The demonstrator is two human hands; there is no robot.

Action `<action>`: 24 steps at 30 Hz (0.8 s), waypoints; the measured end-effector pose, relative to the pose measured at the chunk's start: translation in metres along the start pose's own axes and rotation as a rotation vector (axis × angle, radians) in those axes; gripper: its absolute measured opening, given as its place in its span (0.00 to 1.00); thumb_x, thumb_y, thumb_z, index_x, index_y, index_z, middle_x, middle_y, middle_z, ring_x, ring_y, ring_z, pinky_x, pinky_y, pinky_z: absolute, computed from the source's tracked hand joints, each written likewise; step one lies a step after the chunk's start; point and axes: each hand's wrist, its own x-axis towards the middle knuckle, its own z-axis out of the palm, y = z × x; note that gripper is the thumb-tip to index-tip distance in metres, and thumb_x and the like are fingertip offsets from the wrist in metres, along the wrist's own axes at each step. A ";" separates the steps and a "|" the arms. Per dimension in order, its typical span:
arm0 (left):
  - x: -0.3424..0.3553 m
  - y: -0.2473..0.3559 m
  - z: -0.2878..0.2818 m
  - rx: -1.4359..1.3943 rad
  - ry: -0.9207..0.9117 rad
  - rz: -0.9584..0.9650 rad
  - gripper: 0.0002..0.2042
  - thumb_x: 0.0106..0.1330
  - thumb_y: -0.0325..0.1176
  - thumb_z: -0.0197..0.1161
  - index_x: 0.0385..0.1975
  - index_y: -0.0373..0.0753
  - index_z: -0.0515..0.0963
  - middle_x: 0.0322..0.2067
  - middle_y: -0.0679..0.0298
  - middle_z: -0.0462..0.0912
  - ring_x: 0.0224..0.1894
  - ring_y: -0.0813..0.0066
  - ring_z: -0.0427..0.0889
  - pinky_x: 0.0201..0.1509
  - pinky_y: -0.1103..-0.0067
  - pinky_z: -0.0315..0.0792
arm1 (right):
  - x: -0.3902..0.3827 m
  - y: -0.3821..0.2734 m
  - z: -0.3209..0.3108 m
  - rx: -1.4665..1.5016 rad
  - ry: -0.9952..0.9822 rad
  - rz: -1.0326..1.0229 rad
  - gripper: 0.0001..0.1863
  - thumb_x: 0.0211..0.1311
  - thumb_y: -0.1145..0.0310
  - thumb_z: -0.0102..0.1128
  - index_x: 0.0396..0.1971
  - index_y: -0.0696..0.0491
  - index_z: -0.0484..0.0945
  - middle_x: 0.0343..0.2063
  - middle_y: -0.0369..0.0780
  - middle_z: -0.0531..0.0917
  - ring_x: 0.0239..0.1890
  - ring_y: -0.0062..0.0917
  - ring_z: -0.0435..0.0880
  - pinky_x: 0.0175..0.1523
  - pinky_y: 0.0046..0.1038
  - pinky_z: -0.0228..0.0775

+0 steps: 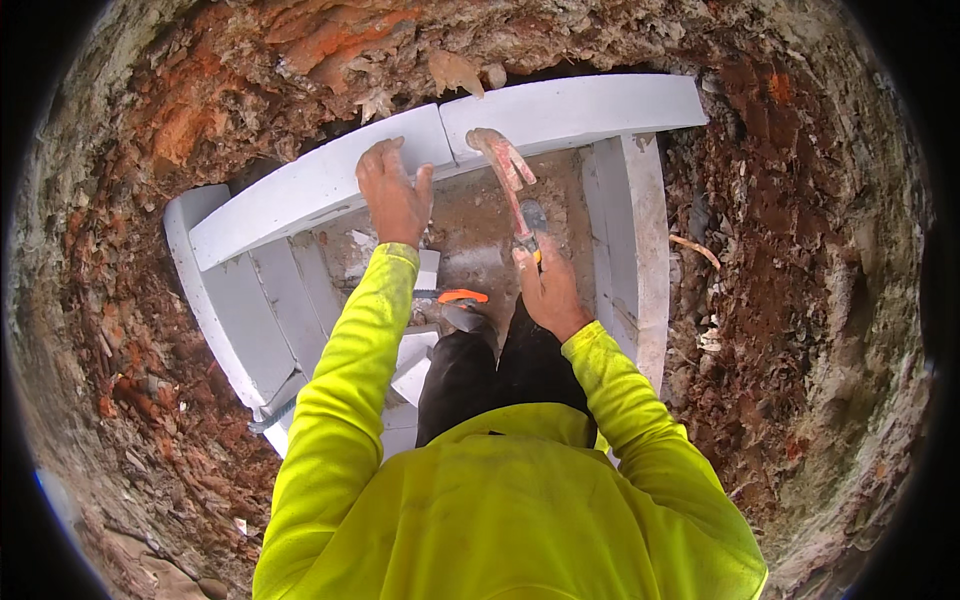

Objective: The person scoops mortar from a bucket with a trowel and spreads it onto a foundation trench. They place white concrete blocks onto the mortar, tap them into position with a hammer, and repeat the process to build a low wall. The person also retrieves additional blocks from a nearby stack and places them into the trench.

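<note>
My left hand (pixel 393 190) lies against the left white block (pixel 300 195) of the far wall, fingers stretched toward its top edge and thumb apart. My right hand (pixel 550 290) is wrapped round the handle of a claw hammer (pixel 514 180). The worn, reddish hammer head is up beside the inner face of the right white block (pixel 590 105); I cannot tell whether it touches. A narrow seam separates these two blocks, just right of my left hand.
White block walls stand on the left (pixel 255 310) and right (pixel 645 230), with rough earth (pixel 780 300) around them. Near my feet lie a tool with an orange handle (pixel 462 297) and white block pieces (pixel 412 375). A grey tool (pixel 272 416) rests at the lower left.
</note>
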 end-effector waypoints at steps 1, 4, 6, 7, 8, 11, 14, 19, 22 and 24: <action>0.018 0.010 0.018 0.109 -0.065 -0.057 0.31 0.57 0.38 0.70 0.60 0.38 0.69 0.61 0.50 0.67 0.66 0.49 0.60 0.69 0.54 0.53 | 0.012 0.005 -0.008 -0.061 0.010 0.048 0.22 0.68 0.59 0.56 0.52 0.62 0.68 0.32 0.60 0.81 0.38 0.59 0.80 0.43 0.48 0.72; 0.057 0.022 0.054 0.316 -0.185 -0.246 0.41 0.56 0.50 0.71 0.68 0.41 0.61 0.68 0.49 0.57 0.72 0.49 0.50 0.71 0.45 0.43 | 0.052 0.024 -0.024 -0.217 0.010 0.130 0.21 0.68 0.58 0.55 0.49 0.60 0.68 0.28 0.59 0.81 0.34 0.59 0.80 0.38 0.51 0.72; 0.061 0.024 0.066 0.363 -0.273 -0.362 0.46 0.54 0.55 0.71 0.70 0.42 0.57 0.71 0.49 0.52 0.74 0.49 0.46 0.71 0.42 0.38 | 0.067 0.032 -0.031 -0.279 0.032 0.116 0.21 0.68 0.57 0.56 0.47 0.60 0.68 0.26 0.59 0.80 0.32 0.58 0.80 0.37 0.52 0.71; 0.064 0.022 0.069 0.356 -0.303 -0.393 0.47 0.54 0.56 0.71 0.71 0.42 0.56 0.72 0.49 0.51 0.75 0.50 0.44 0.71 0.42 0.37 | 0.071 0.034 -0.034 -0.279 0.035 0.101 0.20 0.68 0.57 0.55 0.48 0.59 0.67 0.26 0.58 0.81 0.32 0.58 0.80 0.36 0.52 0.70; 0.065 0.019 0.069 0.367 -0.328 -0.450 0.49 0.53 0.57 0.71 0.71 0.42 0.54 0.72 0.49 0.49 0.75 0.50 0.42 0.72 0.41 0.36 | 0.072 0.036 -0.036 -0.254 -0.025 0.083 0.20 0.69 0.57 0.55 0.48 0.59 0.67 0.26 0.58 0.81 0.32 0.58 0.80 0.37 0.52 0.71; 0.068 0.012 0.069 0.349 -0.366 -0.433 0.47 0.53 0.57 0.72 0.70 0.43 0.59 0.72 0.50 0.50 0.76 0.50 0.41 0.71 0.41 0.35 | 0.072 0.033 -0.037 -0.237 -0.016 0.104 0.20 0.69 0.56 0.54 0.48 0.58 0.67 0.26 0.58 0.81 0.32 0.57 0.81 0.37 0.52 0.71; 0.075 0.011 0.067 0.386 -0.444 -0.471 0.45 0.52 0.57 0.72 0.68 0.43 0.62 0.71 0.50 0.53 0.75 0.49 0.43 0.70 0.39 0.37 | 0.076 0.029 -0.040 -0.237 -0.048 0.130 0.21 0.69 0.56 0.54 0.49 0.58 0.67 0.26 0.58 0.81 0.32 0.56 0.81 0.37 0.51 0.71; 0.082 0.016 0.068 0.427 -0.494 -0.502 0.42 0.53 0.57 0.71 0.65 0.42 0.64 0.70 0.51 0.56 0.75 0.49 0.44 0.69 0.38 0.40 | 0.087 0.034 -0.049 -0.252 -0.118 0.241 0.22 0.68 0.56 0.54 0.49 0.59 0.67 0.26 0.58 0.81 0.33 0.56 0.81 0.39 0.52 0.71; 0.082 0.015 0.069 0.439 -0.484 -0.486 0.41 0.53 0.57 0.71 0.64 0.41 0.64 0.70 0.50 0.56 0.75 0.48 0.43 0.69 0.38 0.40 | 0.083 0.039 -0.050 -0.270 -0.089 0.256 0.22 0.68 0.56 0.54 0.48 0.60 0.67 0.27 0.58 0.81 0.33 0.57 0.81 0.40 0.54 0.71; 0.084 0.013 0.071 0.426 -0.478 -0.500 0.42 0.52 0.57 0.71 0.64 0.40 0.64 0.70 0.49 0.56 0.75 0.48 0.43 0.69 0.38 0.40 | 0.079 0.042 -0.052 -0.225 -0.031 0.218 0.22 0.68 0.56 0.54 0.48 0.61 0.67 0.27 0.58 0.82 0.33 0.57 0.81 0.40 0.53 0.72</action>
